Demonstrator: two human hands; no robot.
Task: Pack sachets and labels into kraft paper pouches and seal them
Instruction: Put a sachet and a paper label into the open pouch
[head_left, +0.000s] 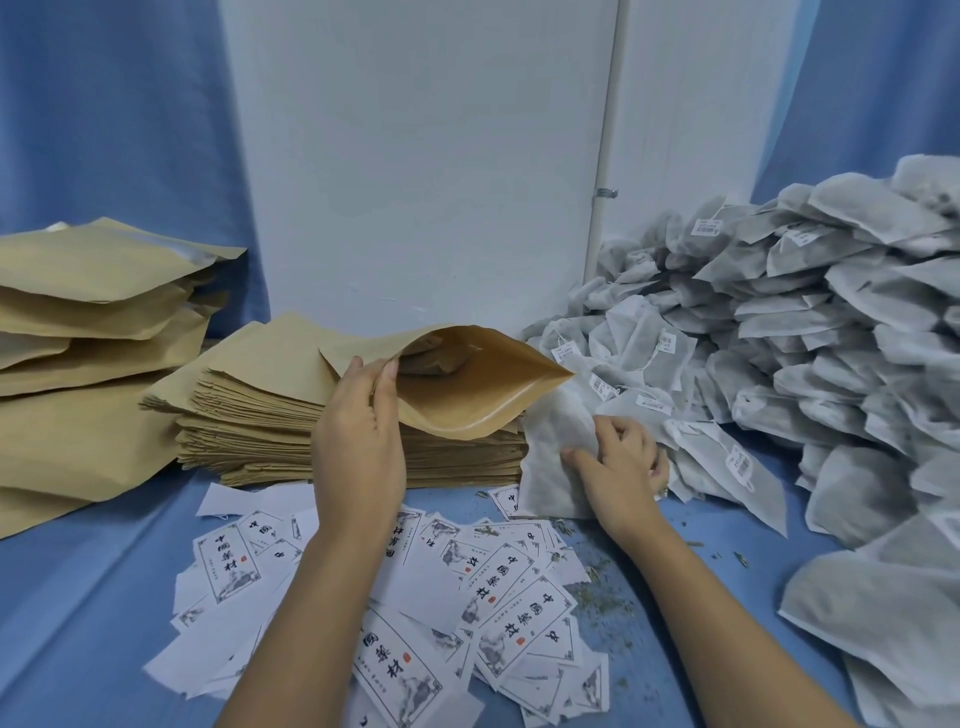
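Note:
My left hand (358, 431) pinches the upper lip of a kraft paper pouch (467, 384) and holds its mouth open toward the right, above a stack of flat empty pouches (270, 415). Something dark lies deep inside the open pouch. My right hand (618, 467) grips a white fabric sachet (550, 462) just below and right of the pouch mouth. A big heap of sachets (810, 332) fills the right side. Loose printed labels (498, 587) lie scattered on the blue cloth in front of me, under my forearms.
Filled kraft pouches (88, 332) are piled at the left. A white panel (426, 156) stands at the back between blue curtains. Herb crumbs (608, 597) dot the blue cloth (78, 597) near the labels.

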